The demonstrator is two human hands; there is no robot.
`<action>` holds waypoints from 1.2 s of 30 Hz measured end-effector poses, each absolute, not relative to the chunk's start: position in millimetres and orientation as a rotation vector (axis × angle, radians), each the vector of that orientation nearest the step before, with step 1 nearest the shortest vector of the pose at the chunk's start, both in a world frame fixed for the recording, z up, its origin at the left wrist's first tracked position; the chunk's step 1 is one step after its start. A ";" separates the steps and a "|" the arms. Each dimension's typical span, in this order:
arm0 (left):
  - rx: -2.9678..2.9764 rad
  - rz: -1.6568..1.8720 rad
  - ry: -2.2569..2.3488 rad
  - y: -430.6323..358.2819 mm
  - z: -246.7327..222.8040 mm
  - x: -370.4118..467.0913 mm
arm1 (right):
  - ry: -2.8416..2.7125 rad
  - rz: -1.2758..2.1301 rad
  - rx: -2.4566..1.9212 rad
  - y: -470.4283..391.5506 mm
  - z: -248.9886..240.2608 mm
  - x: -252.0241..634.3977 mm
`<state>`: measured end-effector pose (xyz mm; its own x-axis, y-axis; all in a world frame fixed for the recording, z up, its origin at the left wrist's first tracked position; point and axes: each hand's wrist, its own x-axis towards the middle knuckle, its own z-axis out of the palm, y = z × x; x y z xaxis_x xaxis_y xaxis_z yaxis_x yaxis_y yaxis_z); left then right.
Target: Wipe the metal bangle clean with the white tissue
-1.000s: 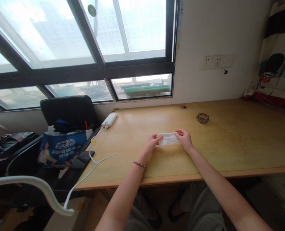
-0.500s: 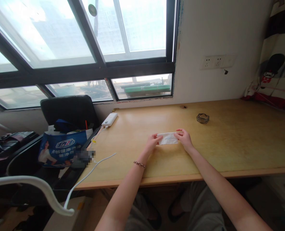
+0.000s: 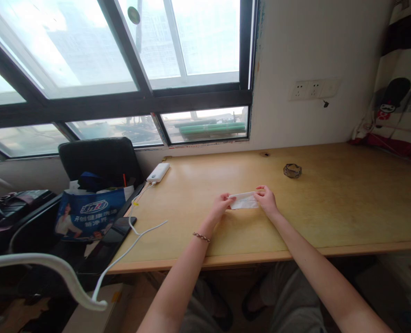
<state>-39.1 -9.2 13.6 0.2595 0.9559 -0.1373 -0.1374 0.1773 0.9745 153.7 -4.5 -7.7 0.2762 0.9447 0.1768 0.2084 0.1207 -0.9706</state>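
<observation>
On the tabletop [image 3: 330, 203], left hand [image 3: 221, 206] and right hand [image 3: 266, 201] each pinch an end of the white tissue [image 3: 243, 200], now folded narrower than a second ago.

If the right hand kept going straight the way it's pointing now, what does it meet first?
The right hand points left along the folded white tissue it grips, so it would probably meet the left hand holding the other end, though depth is hard to judge.

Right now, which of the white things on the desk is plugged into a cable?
The white power bank at the desk's far left corner: a white cable runs from it. The white tissue, held between both hands, has none.
</observation>
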 end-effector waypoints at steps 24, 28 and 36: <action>1.316 1.118 1.243 -14.4 15.6 -44.4 | -1.432 0.325 -1.625 1.2 -15.7 168.8; 1.919 1.212 1.262 -24.5 18.6 -37.7 | -1.749 0.019 -1.519 -12.7 -8.4 156.1; 2.414 0.793 0.883 -38.6 18.1 -27.0 | -2.252 0.132 -1.347 -29.2 -21.9 135.9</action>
<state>-27.0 -38.6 18.1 0.6303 0.6883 0.3591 0.4307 -0.6949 0.5758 135.9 -29.2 -21.9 -0.3792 0.8469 0.3728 0.7974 0.5035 -0.3326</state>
